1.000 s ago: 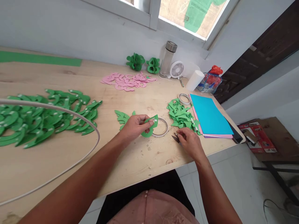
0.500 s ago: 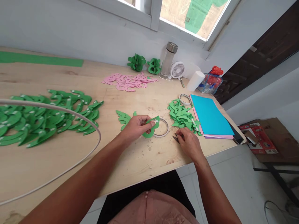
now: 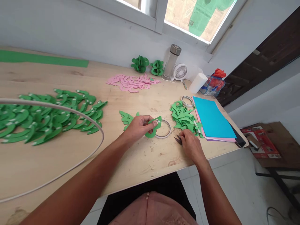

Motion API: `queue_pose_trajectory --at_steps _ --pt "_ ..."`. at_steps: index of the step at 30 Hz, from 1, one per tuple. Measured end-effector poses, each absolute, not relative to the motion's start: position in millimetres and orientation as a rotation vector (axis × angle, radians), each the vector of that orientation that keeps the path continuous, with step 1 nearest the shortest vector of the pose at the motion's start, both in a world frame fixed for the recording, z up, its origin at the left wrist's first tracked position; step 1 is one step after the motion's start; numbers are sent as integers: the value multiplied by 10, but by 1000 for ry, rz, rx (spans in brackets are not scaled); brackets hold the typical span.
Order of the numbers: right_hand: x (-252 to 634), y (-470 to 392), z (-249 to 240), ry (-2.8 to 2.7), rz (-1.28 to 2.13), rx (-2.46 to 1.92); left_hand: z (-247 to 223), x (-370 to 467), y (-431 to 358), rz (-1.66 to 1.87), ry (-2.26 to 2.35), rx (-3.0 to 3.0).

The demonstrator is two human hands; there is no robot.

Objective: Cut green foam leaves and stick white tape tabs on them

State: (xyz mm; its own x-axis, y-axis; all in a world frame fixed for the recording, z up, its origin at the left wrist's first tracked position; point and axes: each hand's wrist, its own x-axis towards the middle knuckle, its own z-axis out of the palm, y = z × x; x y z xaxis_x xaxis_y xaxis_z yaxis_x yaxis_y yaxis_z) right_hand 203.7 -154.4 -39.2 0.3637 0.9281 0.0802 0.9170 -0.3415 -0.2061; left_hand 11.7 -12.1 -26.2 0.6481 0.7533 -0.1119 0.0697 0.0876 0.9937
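Observation:
Between the thumb and fingers of my left hand is a curved green paper cutout with small white tape pieces on it. Partly behind that cutout, a roll of tape lies flat on the wooden table. My right hand is closed around small dark scissors, their blades pointing left just above or on the tabletop; the handles are hidden by my fingers. Beyond that hand sits a heap of green paper scraps. Several green cutouts lie behind my left hand.
A big pile of taped green cutouts covers the left side, crossed by a pale curved cable. Pink cutouts, a glass bottle and a small fan stand at the back. Blue paper and another tape roll lie right.
The camera view has shifted slightly, so the table things appear a little further right. Both hands keep their holds, with the cutout and the scissors almost unmoved.

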Motion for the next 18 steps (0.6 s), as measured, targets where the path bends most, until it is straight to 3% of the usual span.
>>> queue_pose_trajectory --at_steps 18 --pt "1966 -1597 -413 -1300 120 -2189 -285 119 -81 718 732 1147"
